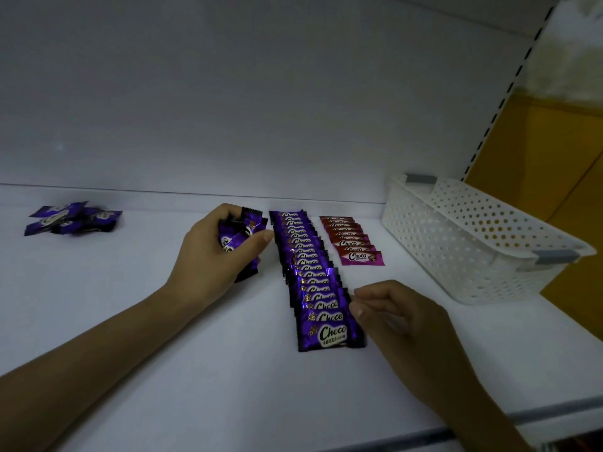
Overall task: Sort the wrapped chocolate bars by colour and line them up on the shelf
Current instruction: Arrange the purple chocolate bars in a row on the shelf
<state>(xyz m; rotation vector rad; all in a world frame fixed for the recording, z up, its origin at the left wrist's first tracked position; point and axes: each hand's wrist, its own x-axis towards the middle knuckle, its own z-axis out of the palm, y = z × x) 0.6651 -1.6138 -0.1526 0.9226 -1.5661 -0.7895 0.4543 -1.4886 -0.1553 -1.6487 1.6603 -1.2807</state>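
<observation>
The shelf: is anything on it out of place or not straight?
Yes. A loose heap of purple bars lies at the far left, crisscross, apart from the purple row. That row's edges look slightly stepped, not one straight line. The red row looks tidy.

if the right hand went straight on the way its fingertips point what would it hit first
Probably the purple row: the right hand points left at its near end, fingertips at or just short of its right edge.

Loose pile (71,218) far left on the shelf (130,321), long row (310,278) centre, short row (350,239) just right, basket (473,243) rightmost
</observation>
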